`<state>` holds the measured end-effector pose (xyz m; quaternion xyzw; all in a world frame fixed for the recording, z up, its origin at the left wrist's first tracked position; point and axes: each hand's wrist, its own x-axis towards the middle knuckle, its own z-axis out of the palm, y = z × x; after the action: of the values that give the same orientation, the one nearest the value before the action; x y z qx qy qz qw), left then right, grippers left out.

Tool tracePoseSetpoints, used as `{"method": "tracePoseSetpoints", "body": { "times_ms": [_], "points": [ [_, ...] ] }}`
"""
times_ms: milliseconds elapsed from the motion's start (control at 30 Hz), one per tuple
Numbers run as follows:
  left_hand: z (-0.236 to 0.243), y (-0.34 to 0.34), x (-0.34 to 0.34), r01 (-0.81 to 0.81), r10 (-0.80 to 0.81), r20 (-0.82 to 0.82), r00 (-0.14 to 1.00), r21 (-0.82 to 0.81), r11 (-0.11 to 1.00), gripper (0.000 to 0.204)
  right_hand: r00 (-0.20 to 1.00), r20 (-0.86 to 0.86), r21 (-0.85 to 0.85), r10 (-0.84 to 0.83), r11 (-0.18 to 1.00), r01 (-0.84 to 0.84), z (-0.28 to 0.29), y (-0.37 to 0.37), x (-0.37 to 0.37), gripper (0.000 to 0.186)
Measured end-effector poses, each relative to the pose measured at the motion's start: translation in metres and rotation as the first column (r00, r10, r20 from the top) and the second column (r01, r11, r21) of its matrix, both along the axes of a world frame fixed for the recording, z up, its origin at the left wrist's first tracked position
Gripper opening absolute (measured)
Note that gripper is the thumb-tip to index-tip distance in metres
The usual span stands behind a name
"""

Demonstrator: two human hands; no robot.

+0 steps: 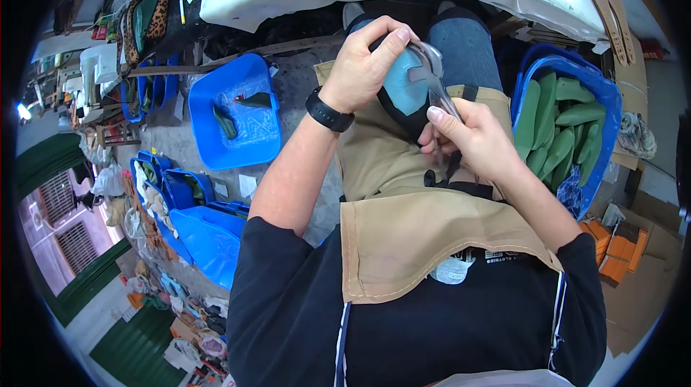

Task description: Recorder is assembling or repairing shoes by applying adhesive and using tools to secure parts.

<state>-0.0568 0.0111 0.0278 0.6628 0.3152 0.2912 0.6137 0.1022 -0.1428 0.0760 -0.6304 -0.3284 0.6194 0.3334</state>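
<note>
Tan apron [403, 236] covers your lap; above it your left hand [363, 63] clamps the teal shoe piece [403, 88] steady, while at 3 o'clock your right hand [471, 135] squeezes metal pincers [434, 77] biting its edge.

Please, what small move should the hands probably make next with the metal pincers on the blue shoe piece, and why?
Probably a short pull with the pincers, toward the person's body. The right hand holds their handles, and their head lies on the edge of the blue shoe piece, which the left hand grips from above over the lap. Whether the pincers actually bite the material cannot be told.
</note>
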Motion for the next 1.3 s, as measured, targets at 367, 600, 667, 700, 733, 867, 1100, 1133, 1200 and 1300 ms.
{"method": "tracePoseSetpoints", "body": {
  "times_ms": [367, 600, 667, 700, 733, 867, 1100, 1133, 1200, 1300],
  "points": [
    [-0.003, 0.007, -0.008, 0.025, -0.027, -0.162, 0.986, -0.011, 1.0, 0.032, 0.991, -0.134, -0.03, -0.013, 0.999, 0.009, -0.006, 0.002, 0.002, 0.029],
    [-0.003, 0.008, -0.003, -0.03, 0.025, -0.13, 0.991, -0.041, 0.999, 0.028, 0.931, -0.321, -0.155, -0.174, 0.979, 0.129, -0.004, 0.004, -0.011, 0.033],
    [-0.004, 0.009, -0.003, -0.021, 0.017, -0.161, 0.987, -0.024, 0.999, 0.031, 0.916, -0.337, -0.181, -0.215, 0.97, 0.161, -0.003, 0.004, -0.014, 0.033],
    [-0.004, 0.01, -0.002, -0.016, 0.013, -0.175, 0.984, -0.015, 1.0, 0.033, 0.909, -0.345, -0.195, -0.236, 0.965, 0.176, -0.003, 0.005, -0.015, 0.033],
    [-0.004, 0.01, -0.003, -0.016, 0.013, -0.175, 0.984, -0.015, 1.0, 0.033, 0.909, -0.345, -0.195, -0.235, 0.965, 0.176, -0.002, 0.005, -0.014, 0.033],
    [0.001, 0.011, -0.002, 0.04, -0.059, -0.181, 0.982, -0.107, 0.993, 0.036, 1.0, -0.019, -0.105, 0.015, 0.994, -0.017, 0.002, 0.007, -0.008, 0.026],
    [0.04, 0.031, -0.036, 0.209, -0.217, -0.46, 0.861, -0.068, 0.975, 0.048, 0.932, 0.188, 0.029, 0.31, 0.947, -0.32, 0.027, 0.023, 0.033, 0.027],
    [0.044, 0.038, -0.039, 0.205, -0.209, -0.452, 0.867, -0.06, 0.977, 0.048, 0.928, 0.2, 0.031, 0.314, 0.945, -0.326, 0.031, 0.019, 0.043, 0.027],
    [0.055, 0.053, -0.041, -0.005, -0.005, -0.277, 0.961, -0.035, 0.999, 0.05, 0.955, 0.028, 0.234, 0.296, 0.927, -0.295, 0.04, 0.016, 0.06, 0.026],
    [0.065, 0.063, -0.026, -0.156, 0.153, -0.029, 0.988, -0.16, 0.975, 0.042, 0.98, 0.09, 0.291, 0.179, 0.936, -0.198, 0.042, 0.023, 0.063, 0.026]
  ]
}}
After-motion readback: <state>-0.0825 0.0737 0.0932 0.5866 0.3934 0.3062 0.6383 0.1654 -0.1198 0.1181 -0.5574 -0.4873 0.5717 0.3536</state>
